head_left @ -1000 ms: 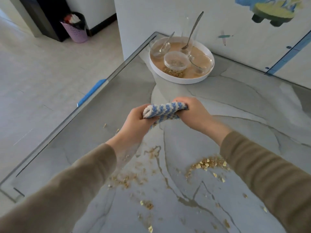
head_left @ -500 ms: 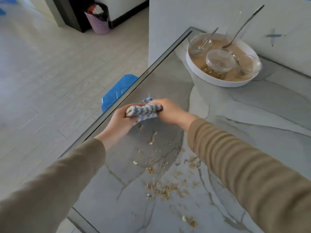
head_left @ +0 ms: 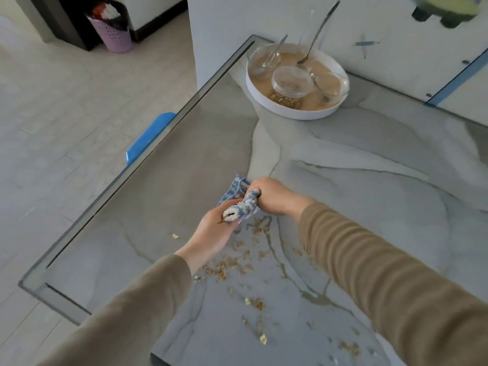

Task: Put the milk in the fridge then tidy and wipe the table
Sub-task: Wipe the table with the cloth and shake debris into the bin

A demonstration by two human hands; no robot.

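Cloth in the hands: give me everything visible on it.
The cloth is blue-and-white patterned, fluffy like terry, twisted into a thick roll. Its pale near end pokes out of the left hand, which grips it; the right hand grips the far end. A loose flap sticks out behind the roll. It is over the grey marble-look table, beyond crumbs; contact with the table cannot be told.

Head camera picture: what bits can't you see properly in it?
- The cloth: head view; the left hand and right hand grip it and cover much of it.
- The blue thing: head view; the table edge hides most of it, so I cannot tell what it is.
- The wall picture: head view; cut off by the top edge.
- What is in the bin: head view; too small and blurred.
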